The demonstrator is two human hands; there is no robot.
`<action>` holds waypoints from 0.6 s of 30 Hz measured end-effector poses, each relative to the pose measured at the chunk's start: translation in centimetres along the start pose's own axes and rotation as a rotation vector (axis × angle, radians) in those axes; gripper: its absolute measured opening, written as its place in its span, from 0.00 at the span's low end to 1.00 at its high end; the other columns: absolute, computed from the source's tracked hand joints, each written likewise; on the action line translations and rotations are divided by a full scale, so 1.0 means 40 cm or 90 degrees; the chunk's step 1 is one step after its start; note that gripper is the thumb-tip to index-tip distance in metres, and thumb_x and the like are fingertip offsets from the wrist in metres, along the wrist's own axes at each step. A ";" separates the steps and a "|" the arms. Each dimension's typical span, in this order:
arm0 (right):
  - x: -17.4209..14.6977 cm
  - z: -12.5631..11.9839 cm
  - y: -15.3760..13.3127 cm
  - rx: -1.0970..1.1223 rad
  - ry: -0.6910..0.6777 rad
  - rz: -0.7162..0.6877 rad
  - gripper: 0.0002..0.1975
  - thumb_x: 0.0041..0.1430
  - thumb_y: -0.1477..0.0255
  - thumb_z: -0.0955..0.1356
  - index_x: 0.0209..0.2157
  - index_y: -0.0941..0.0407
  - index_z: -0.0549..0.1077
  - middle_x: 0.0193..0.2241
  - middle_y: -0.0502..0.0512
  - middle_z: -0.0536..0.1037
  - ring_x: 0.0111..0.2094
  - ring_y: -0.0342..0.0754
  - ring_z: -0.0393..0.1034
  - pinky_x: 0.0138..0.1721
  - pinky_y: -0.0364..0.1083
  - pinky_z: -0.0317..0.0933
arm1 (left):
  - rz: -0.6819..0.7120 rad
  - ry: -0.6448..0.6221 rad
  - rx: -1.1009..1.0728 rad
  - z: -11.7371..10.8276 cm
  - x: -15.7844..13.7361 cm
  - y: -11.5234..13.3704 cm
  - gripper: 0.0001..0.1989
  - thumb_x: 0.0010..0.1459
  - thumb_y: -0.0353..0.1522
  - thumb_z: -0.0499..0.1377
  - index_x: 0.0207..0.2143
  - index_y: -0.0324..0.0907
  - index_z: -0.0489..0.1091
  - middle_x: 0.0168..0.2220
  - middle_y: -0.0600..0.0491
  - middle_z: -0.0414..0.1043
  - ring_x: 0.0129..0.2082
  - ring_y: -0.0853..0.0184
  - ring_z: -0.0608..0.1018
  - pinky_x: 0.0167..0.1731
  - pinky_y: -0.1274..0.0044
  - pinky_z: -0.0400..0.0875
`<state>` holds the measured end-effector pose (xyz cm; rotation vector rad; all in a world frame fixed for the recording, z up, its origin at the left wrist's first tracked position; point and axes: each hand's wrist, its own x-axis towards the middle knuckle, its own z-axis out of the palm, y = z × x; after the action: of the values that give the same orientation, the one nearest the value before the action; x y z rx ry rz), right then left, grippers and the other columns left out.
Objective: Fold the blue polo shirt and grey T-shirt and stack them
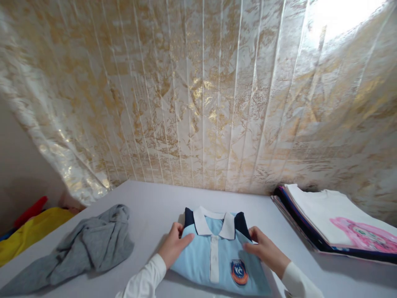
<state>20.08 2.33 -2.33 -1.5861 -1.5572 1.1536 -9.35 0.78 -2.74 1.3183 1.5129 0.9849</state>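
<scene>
1. The fingers [185, 239] of the left hand [173, 245] lie close together, thumb apart, wrapped over the left edge of a folded polo shirt [217, 260]; they press it rather than pinch it.
2. The fingers [250, 247] of the right hand [266, 249] curl over the shirt's right edge in the same way, flat on the cloth, gripping nothing else.
3. The polo shirt is light blue with a white collar, navy shoulders and an orange badge on the chest. It lies folded and face up on the table [149, 207], at the near edge, between the two hands.
4. A crumpled grey garment [93, 244] lies on the table to the left, apart from the shirt.
5. A stack of folded clothes [325, 223] sits at the right, topped by a white shirt with a pink print.
6. Yellow and red cloth [31, 229] shows beyond the table's left edge.
7. A gold-and-white curtain [201, 95] hangs behind the table.
</scene>
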 end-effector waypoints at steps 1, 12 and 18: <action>-0.005 0.006 0.006 0.094 0.005 0.024 0.18 0.38 0.62 0.69 0.30 0.52 0.60 0.27 0.48 0.74 0.28 0.47 0.71 0.27 0.44 0.62 | 0.003 0.008 -0.017 0.000 -0.009 -0.003 0.25 0.46 0.47 0.59 0.39 0.44 0.54 0.37 0.50 0.74 0.39 0.57 0.76 0.40 0.70 0.68; -0.062 -0.119 -0.005 0.023 0.110 -0.113 0.33 0.44 0.61 0.71 0.53 0.54 0.64 0.25 0.47 0.72 0.28 0.48 0.70 0.32 0.46 0.64 | 0.127 -0.141 -0.058 0.091 -0.118 0.085 0.25 0.53 0.39 0.56 0.53 0.42 0.61 0.47 0.48 0.68 0.45 0.58 0.73 0.44 0.72 0.65; -0.074 -0.518 -0.068 -0.083 0.189 -0.135 0.33 0.41 0.60 0.73 0.51 0.52 0.67 0.41 0.59 0.78 0.39 0.54 0.73 0.38 0.46 0.66 | 0.291 -0.162 -0.050 0.345 -0.076 0.347 0.31 0.48 0.25 0.56 0.57 0.35 0.59 0.52 0.44 0.63 0.54 0.58 0.66 0.56 0.72 0.57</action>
<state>37.70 2.62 9.30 -1.5486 -1.5800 0.6809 8.12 -0.28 6.58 1.7018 0.9904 1.0929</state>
